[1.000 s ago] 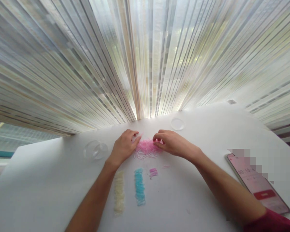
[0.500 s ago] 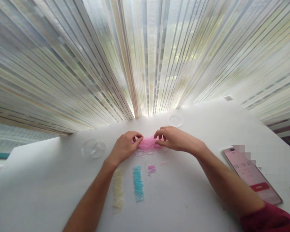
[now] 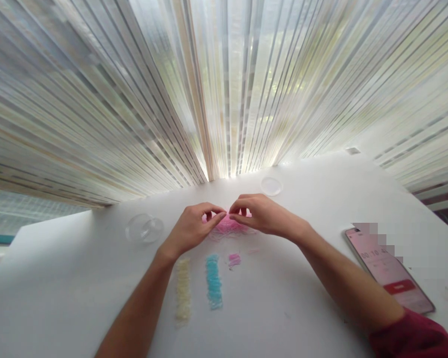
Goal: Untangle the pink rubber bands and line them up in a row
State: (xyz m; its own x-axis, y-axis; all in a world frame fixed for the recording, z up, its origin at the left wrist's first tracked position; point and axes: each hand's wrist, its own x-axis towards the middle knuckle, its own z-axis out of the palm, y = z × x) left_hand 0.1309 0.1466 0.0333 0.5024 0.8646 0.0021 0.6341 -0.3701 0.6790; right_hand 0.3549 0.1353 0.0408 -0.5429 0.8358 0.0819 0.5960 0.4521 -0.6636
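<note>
A loose heap of thin pink bands (image 3: 229, 226), like small elastic loops, lies on the white table. Over its left part, my left hand (image 3: 199, 223) pinches thumb and forefinger together. My right hand (image 3: 261, 214) also has its thumb and forefinger pinched, its tips almost meeting the left ones above the heap. Whatever is between the fingertips is too small to make out. Nearer to me are a small pink group of bands (image 3: 234, 260), a neat column of blue bands (image 3: 214, 282) and a column of pale yellow bands (image 3: 182, 291).
Clear round lids or dishes (image 3: 144, 228) lie to the left, and another clear round dish (image 3: 271, 186) is behind my right hand. A phone (image 3: 390, 271) showing a running timer rests at the right, beside my forearm. Striped blinds (image 3: 224, 99) hang along the table's back edge.
My right hand has moved left and its fingers have closed into a pinch. My left hand has shifted slightly right, so the fingertips of both now nearly touch.
</note>
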